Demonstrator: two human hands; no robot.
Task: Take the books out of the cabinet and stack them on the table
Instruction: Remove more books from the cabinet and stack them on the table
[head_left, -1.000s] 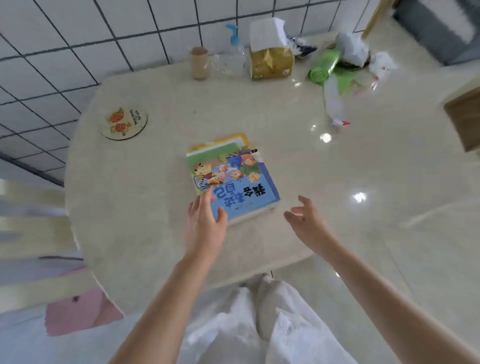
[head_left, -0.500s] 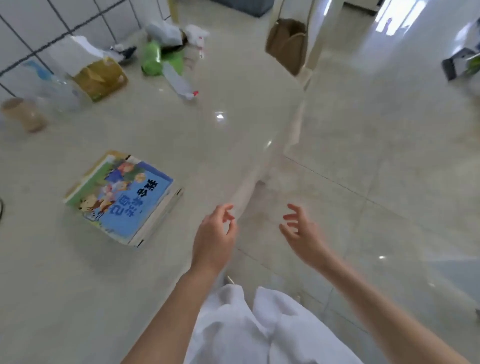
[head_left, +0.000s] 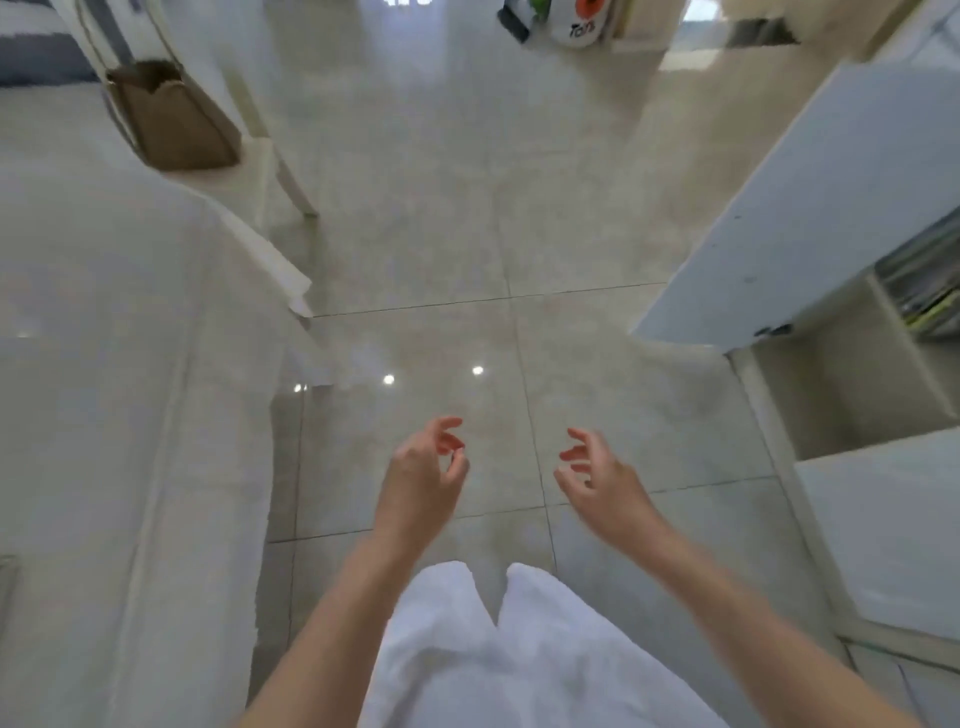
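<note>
Books (head_left: 930, 291) sit in the cabinet (head_left: 810, 208), well right of both loosely curled, empty hands.

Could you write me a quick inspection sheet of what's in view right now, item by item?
Surface: pale table at the left; the part in view shows no books.
Job's things: books lie in the open cabinet at the right, behind its swung-out door.
Clutter: brown paper bag hangs by a chair, top left; a white bag on the far floor.
Grippers: left hand and right hand hang over the floor, fingers loosely curled, holding nothing.
Cables: nothing seen.
Surroundings: glossy tiled floor; white garment below.
</note>
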